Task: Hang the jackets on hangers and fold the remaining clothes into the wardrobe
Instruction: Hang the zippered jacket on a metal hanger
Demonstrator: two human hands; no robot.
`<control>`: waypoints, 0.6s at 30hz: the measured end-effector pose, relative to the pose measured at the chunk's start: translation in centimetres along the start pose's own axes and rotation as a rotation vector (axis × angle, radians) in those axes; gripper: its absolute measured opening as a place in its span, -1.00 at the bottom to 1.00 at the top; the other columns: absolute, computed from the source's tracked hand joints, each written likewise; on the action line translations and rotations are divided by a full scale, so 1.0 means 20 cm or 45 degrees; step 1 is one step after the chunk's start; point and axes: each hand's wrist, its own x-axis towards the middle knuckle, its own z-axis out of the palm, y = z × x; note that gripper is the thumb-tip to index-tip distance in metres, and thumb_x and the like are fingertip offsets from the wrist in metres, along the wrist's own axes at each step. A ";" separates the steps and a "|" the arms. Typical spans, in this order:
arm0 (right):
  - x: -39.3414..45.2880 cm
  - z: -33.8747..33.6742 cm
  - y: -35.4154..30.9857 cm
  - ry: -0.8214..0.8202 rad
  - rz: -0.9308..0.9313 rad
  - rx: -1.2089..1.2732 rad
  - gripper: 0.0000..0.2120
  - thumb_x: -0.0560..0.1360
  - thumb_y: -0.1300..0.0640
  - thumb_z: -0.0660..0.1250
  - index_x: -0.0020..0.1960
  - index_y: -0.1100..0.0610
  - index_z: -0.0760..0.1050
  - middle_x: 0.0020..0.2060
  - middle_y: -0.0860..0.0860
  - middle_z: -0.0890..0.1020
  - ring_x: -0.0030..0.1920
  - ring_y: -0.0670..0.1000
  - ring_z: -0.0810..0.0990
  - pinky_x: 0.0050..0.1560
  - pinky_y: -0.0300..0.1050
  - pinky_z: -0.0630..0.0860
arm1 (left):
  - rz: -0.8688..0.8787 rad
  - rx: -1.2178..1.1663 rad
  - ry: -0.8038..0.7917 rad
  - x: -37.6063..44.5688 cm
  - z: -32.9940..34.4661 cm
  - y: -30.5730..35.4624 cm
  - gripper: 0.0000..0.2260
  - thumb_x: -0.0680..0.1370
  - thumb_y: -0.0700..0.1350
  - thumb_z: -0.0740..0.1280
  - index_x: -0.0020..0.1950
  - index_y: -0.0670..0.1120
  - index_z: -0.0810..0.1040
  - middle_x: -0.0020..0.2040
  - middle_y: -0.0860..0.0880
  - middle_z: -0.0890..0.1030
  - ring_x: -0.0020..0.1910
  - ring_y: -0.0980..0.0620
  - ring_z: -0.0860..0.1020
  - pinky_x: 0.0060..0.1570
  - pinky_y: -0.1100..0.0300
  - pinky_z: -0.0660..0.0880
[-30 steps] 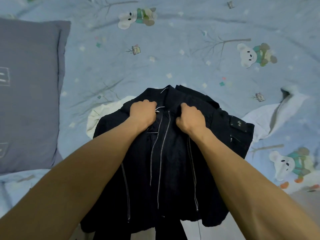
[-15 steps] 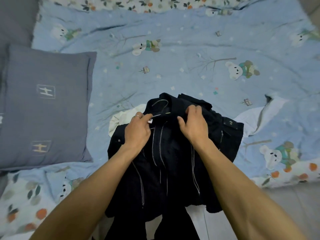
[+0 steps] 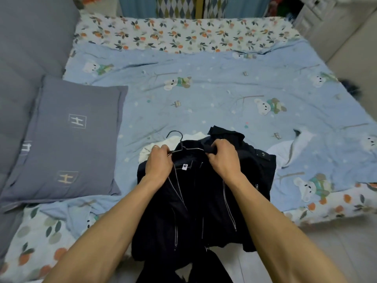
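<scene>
A black jacket (image 3: 195,201) with silver zips lies at the near edge of the bed, its hem hanging over the side. A thin wire hanger (image 3: 179,144) sits inside its collar, with the hook sticking out towards the far side. My left hand (image 3: 160,162) pinches the hanger's left shoulder together with the collar. My right hand (image 3: 222,158) grips the right side of the collar. A white garment (image 3: 151,150) lies partly hidden under the jacket, and another dark garment (image 3: 263,164) lies beneath it at the right.
A blue bear-print quilt (image 3: 204,103) covers the bed. A grey pillow (image 3: 75,137) lies at the left against a grey padded headboard (image 3: 30,48). A white cupboard (image 3: 318,15) stands at the far right. Pale floor (image 3: 336,242) shows at the lower right.
The view has pulled back and tilted up, so more of the bed shows. The hanger's hook has come clear of the collar. Both hands have moved up onto the collar.
</scene>
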 end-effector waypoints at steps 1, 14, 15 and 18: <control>-0.01 0.01 -0.02 0.027 0.017 0.018 -0.88 0.44 0.15 0.39 -0.10 0.15 0.48 -0.11 0.07 0.55 -0.11 0.13 0.54 -0.14 0.03 0.48 | -0.060 0.085 -0.025 0.01 -0.01 -0.01 -0.80 0.57 -0.22 0.24 0.16 -0.22 0.54 0.12 -0.22 0.48 0.08 -0.23 0.50 0.00 -0.03 0.47; -0.42 -0.13 0.02 -0.483 -0.003 0.351 -0.71 0.55 -0.09 0.37 -0.22 0.10 0.60 -0.37 -0.08 0.58 -0.39 -0.19 0.49 -0.36 -0.34 0.37 | -0.142 -0.488 -0.076 -0.32 -0.15 -0.04 -0.85 0.47 -0.25 0.44 0.01 -0.10 0.70 -0.14 0.05 0.62 -0.06 0.09 0.57 -0.02 0.32 0.38; -0.46 -0.15 0.06 -0.466 -0.026 0.361 -0.68 0.56 -0.05 0.36 -0.26 0.14 0.57 -0.43 -0.07 0.51 -0.45 -0.17 0.43 -0.40 -0.33 0.32 | -0.159 -0.542 -0.003 -0.39 -0.16 0.01 -0.87 0.48 -0.20 0.45 0.02 -0.11 0.71 -0.15 0.07 0.61 -0.07 0.10 0.57 -0.01 0.32 0.38; -0.53 -0.19 0.14 -0.371 -0.082 0.328 -0.75 0.56 0.07 0.37 -0.19 0.22 0.59 -0.42 0.01 0.49 -0.45 -0.11 0.39 -0.41 -0.31 0.29 | -0.201 -0.635 0.167 -0.55 -0.15 0.15 -0.89 0.51 -0.18 0.43 0.00 -0.12 0.71 -0.18 0.09 0.61 -0.10 0.12 0.56 -0.02 0.31 0.38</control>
